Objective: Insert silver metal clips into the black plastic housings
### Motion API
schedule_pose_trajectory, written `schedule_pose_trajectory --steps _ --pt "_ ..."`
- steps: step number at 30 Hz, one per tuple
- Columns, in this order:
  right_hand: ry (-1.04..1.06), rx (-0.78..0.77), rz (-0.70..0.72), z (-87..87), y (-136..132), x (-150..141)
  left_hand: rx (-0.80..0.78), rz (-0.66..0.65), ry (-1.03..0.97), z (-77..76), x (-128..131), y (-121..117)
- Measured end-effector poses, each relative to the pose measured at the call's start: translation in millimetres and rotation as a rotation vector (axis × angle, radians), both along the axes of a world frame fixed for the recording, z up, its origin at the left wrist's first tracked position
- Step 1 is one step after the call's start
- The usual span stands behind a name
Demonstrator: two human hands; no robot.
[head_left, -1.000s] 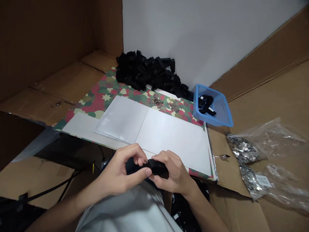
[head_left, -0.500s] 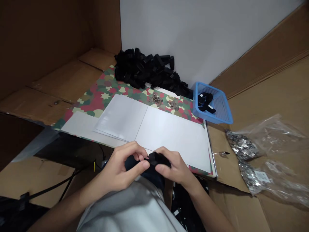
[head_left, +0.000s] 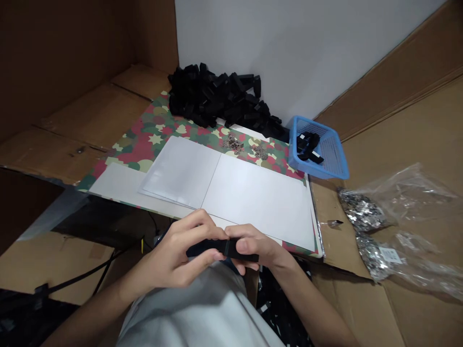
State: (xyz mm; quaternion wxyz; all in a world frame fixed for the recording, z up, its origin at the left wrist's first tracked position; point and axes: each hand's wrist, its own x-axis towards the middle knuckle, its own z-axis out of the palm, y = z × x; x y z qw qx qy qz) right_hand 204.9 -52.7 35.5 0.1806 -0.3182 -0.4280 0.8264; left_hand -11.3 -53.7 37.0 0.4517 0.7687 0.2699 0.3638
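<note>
A small black block-shaped part [head_left: 234, 249] is held just past the table's near edge, above my lap. My right hand [head_left: 258, 246] grips it, thumb across its near face and the other fingers behind and below. At the part's left end, the index finger and thumb of my left hand [head_left: 191, 243] pinch it from above and below. Whether a small metal piece sits between those fingertips is hidden. Beyond my hands lie white sheets [head_left: 258, 193] on the camouflage-patterned tabletop [head_left: 139, 140].
A heap of similar black parts [head_left: 217, 96] lies against the wall. Two small piles of metal pieces [head_left: 233, 143] rest before it. At the right are a blue basket [head_left: 336, 161] with some black parts and clear bags of shiny metal pieces [head_left: 365, 212]. More black items [head_left: 278, 308] lie below.
The black part has turned so its long side faces me. My right thumb now lies across it, and my left fingertips have moved to its end. The view has shifted slightly.
</note>
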Motion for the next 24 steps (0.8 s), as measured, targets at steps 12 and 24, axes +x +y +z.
schedule_pose_trajectory --steps 12,24 --pt "0.027 0.004 -0.067 -6.0 13 14 -0.118 0.033 0.002 -8.9 -3 8" --pt "-0.290 0.338 -0.434 -15.7 52 35 0.197 0.600 0.394 19.6 43 152"
